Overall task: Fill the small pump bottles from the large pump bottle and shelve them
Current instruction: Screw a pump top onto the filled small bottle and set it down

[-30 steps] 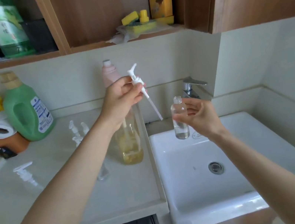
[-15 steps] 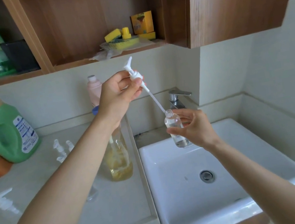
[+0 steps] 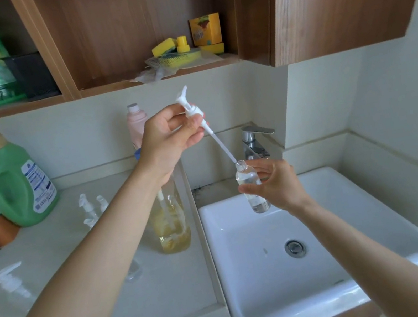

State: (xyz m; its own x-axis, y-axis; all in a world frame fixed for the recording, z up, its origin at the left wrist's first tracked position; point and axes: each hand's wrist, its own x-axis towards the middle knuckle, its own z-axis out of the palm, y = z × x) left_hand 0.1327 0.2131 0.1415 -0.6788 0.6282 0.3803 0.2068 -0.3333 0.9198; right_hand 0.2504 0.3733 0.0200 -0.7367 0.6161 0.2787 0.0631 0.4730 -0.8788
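The small pump bottle [image 3: 252, 187] is held right of the centre of the frame, above the sink [image 3: 330, 262], tilted, with its open neck toward the upper left. It is grasped by the right hand [image 3: 276, 185] between thumb and fingers. The pump head [image 3: 192, 111] is pinched by the left hand [image 3: 169, 140] higher, at the upper left of the bottle; the tip of its dip tube [image 3: 222, 147] is just at the neck. The tube should be lined up with the bottle's axis, then lowered straight, and the bottle kept steady. The large pump bottle [image 3: 171, 220] stands on the tabletop [image 3: 155, 291], partly hidden behind the left forearm.
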